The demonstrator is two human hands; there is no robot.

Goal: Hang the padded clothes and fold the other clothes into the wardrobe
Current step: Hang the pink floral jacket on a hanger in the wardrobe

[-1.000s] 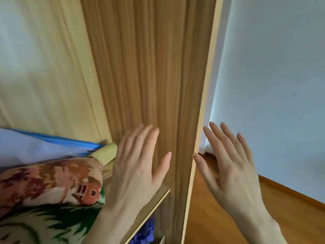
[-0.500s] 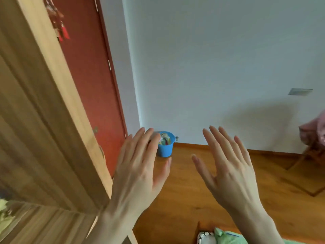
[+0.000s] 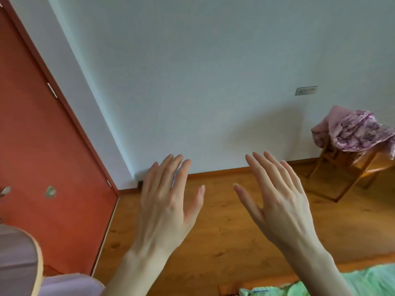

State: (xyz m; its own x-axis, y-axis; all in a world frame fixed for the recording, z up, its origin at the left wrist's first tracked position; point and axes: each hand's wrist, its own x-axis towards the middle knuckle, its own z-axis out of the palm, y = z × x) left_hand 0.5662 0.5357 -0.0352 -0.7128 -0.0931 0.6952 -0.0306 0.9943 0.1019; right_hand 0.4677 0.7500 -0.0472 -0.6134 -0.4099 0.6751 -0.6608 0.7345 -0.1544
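Left hand: the left hand (image 3: 168, 201) is held up in the air with its fingers straight and spread a little. It holds nothing.
Right hand: the right hand (image 3: 275, 199) is up beside it, a gap between them, fingers straight and spread too. It holds nothing.
Clothes to fetch: a crumpled pink and purple flowery cloth (image 3: 354, 133) lies in a heap on a small wooden folding stand (image 3: 344, 178) by the white wall (image 3: 213, 82), well apart from both hands. I cannot tell if it is padded.
Green cloth: a soft light green cloth (image 3: 363, 280) shows at the bottom edge, just under the right arm. What it lies on is mostly hidden.
Wardrobe: it is not in sight here. Only a rounded pale thing (image 3: 19, 259) shows at the bottom left, and I cannot tell what it is.
Other things: a red door (image 3: 42, 146) stands on the left. The brown wooden floor (image 3: 224, 231) lies below the hands.
Step now: I think the hands are free and going for the next piece of clothing.
How to do it well: pick one piece, take it with both hands near its top edge, and lift it whole so nothing drags on the floor. Feel if it is thick and puffy; if so, hang it, and if thin, fold it flat.
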